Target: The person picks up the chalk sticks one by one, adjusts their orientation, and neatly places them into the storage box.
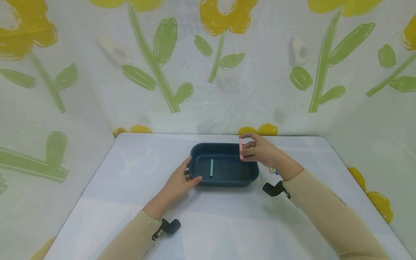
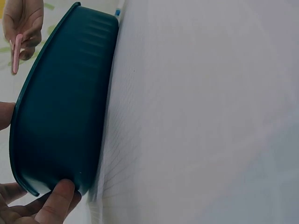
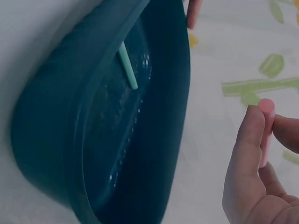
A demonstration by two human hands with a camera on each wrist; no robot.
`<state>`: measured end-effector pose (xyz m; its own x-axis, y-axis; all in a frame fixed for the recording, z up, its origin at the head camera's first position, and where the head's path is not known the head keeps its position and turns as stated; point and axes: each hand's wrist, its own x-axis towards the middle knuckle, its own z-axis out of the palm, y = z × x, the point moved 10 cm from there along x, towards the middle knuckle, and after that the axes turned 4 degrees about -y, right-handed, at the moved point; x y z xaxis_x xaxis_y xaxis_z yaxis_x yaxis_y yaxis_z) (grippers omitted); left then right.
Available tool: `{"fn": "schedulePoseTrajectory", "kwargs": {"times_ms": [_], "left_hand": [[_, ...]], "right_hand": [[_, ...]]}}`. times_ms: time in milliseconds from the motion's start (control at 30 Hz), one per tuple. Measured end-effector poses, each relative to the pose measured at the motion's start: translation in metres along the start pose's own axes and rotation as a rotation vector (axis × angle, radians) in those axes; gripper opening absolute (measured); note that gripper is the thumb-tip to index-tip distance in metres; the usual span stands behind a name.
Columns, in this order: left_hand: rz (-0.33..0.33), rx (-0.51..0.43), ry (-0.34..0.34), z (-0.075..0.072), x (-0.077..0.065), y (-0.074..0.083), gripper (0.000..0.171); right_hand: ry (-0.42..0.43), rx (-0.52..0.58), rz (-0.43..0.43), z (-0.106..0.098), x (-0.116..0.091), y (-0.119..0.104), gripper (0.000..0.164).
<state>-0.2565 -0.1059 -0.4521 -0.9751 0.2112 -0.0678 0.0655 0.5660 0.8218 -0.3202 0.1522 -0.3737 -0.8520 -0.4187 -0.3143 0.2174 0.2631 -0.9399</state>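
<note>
Mid-frame, your right hand (image 1: 261,150) pinched the pink stick (image 3: 266,108), your left hand (image 1: 178,183) clasped the tub (image 1: 224,183); gentle lowering seemed wise.

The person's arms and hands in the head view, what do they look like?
The left sleeve and right sleeve are beige, the right with a dark marking too small to read. A black device sits at the left wrist, another at the right. The left hand and right hand wear no gloves.
</note>
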Motion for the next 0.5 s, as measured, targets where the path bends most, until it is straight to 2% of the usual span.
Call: {"fn": "schedulePoseTrajectory", "kwargs": {"times_ms": [167, 500], "left_hand": [[0.02, -0.007, -0.007, 0.001, 0.0, 0.003, 0.09], [-0.001, -0.001, -0.006, 0.0, -0.001, 0.001, 0.09]], "right_hand": [[-0.007, 0.036, 0.013, 0.015, 0.009, 0.005, 0.066], [-0.034, 0.083, 0.031, 0.044, 0.033, 0.025, 0.064]]}}
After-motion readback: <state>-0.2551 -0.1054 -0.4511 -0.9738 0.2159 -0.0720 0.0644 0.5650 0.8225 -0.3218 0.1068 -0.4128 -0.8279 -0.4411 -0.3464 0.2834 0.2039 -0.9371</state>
